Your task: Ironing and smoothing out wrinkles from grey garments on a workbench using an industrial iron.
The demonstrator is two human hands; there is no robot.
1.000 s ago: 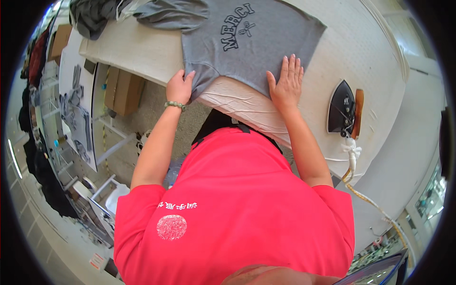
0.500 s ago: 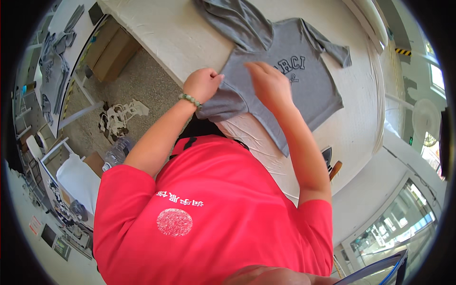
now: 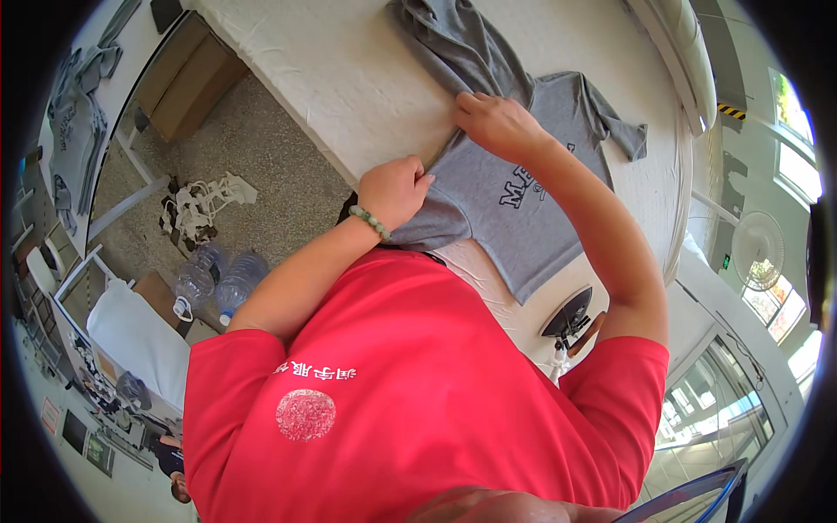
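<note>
A grey hooded sweatshirt (image 3: 558, 218) with dark lettering across its chest lies spread on the cloth-covered table (image 3: 323, 78). Its hood stretches toward the far side and one sleeve points off to the right. My left hand (image 3: 394, 190), with a beaded bracelet at the wrist, is closed at the near shoulder and sleeve, pinching the grey cloth. Farther up, by the seam where hood meets body, my right hand (image 3: 499, 124) has its fingers closed on the fabric. That forearm passes above the lettering and hides some of it.
A dark iron (image 3: 568, 312) stands at the table's near right edge, beside my right arm. Large clear plastic bottles (image 3: 240, 281), white scraps (image 3: 209, 205) and a cardboard box (image 3: 187, 78) are on the floor at left. Folded grey garments (image 3: 78, 131) lie on another table.
My right hand has moved from over the lettering up to the hood seam and closed there. My left hand stays at the near shoulder. The view has shifted, and more of the iron shows.
</note>
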